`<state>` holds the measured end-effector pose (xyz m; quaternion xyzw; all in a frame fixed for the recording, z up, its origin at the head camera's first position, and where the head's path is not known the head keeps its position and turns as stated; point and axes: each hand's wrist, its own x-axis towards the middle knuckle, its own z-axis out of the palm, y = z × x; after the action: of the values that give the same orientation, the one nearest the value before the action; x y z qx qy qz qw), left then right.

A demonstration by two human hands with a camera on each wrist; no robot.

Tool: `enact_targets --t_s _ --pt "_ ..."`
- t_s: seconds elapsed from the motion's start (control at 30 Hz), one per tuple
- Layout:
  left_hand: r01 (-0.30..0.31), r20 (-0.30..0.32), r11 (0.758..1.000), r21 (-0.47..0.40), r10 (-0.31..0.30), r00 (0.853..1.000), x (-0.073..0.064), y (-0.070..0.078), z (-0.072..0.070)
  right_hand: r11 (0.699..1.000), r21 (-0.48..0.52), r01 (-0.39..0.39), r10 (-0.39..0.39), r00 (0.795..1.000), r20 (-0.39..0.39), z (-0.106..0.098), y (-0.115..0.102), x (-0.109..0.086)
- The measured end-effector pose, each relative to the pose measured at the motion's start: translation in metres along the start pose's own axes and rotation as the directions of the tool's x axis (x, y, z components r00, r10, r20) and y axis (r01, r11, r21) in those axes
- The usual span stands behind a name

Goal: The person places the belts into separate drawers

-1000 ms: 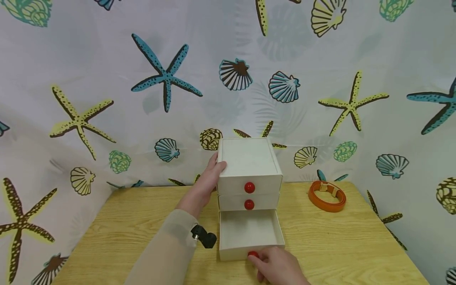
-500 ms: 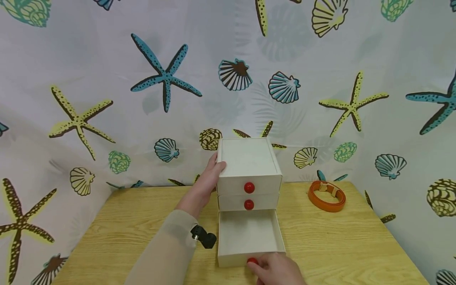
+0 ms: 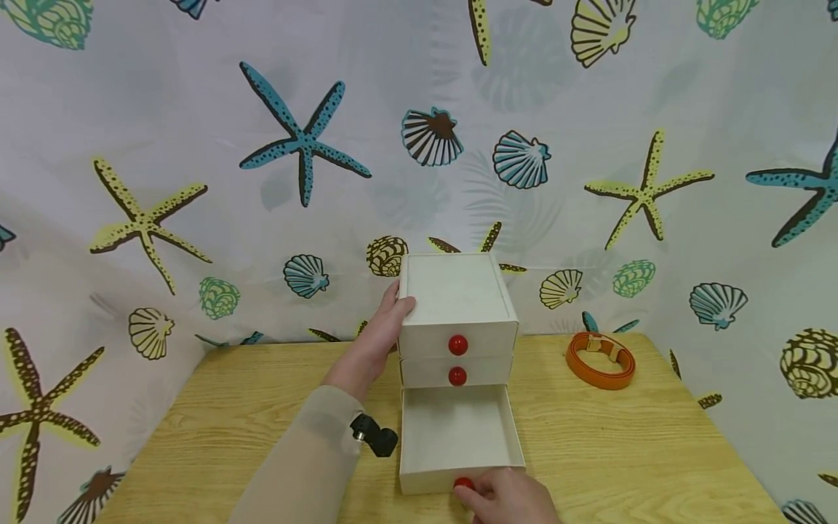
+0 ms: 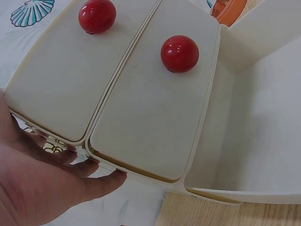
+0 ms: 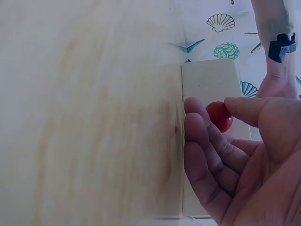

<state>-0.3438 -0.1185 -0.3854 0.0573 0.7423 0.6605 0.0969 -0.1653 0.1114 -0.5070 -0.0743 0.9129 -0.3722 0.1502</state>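
Note:
A small white drawer cabinet (image 3: 455, 287) with red round knobs stands on the table. My left hand (image 3: 380, 331) rests on its left side, thumb over the top edge; in the left wrist view the fingers (image 4: 101, 184) lie spread against that side. The bottom drawer (image 3: 458, 429) is pulled well out with nothing inside. At its front, my right hand (image 3: 511, 498) pinches the red drawer knob (image 5: 219, 117) between thumb and fingers. The two upper drawers, with a top knob (image 3: 458, 345) and a middle knob (image 3: 457, 376), are closed.
A coiled orange belt (image 3: 602, 375) lies on the wooden table (image 3: 589, 451) to the right of the cabinet. Behind, a white cloth (image 3: 366, 211) printed with starfish and shells hangs close to the table's back edge. A black wrist camera (image 3: 374, 435) sits on the left sleeve.
The bottom drawer has slid a little farther out toward me, with my right hand on its knob; hardly any motion shows in the last half second. My left hand has stayed in place.

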Motion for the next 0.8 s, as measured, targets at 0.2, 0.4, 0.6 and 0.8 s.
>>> enact_targets --t_s 0.2,0.4,0.6,0.8 --pt "0.001 -0.005 1.0 -0.003 -0.001 1.0 0.0 0.0 0.001 1.0 0.0 -0.008 0.008 1.0 0.008 0.0 0.001 0.0" --pt "-0.011 -0.007 1.0 -0.001 0.011 1.0 -0.001 -0.001 0.002 1.0 0.011 0.003 -0.003 1.0 0.014 -0.002 0.001 -0.001" --pt "-0.001 -0.011 1.0 -0.003 0.001 1.0 0.001 -0.002 0.002 0.999 0.032 0.01 -0.011 0.999 0.035 -0.006 0.006 -0.002" --pt "-0.004 -0.008 1.0 -0.002 0.004 1.0 0.002 -0.002 0.002 0.999 0.03 -0.013 0.011 0.999 0.051 -0.017 0.008 -0.008"
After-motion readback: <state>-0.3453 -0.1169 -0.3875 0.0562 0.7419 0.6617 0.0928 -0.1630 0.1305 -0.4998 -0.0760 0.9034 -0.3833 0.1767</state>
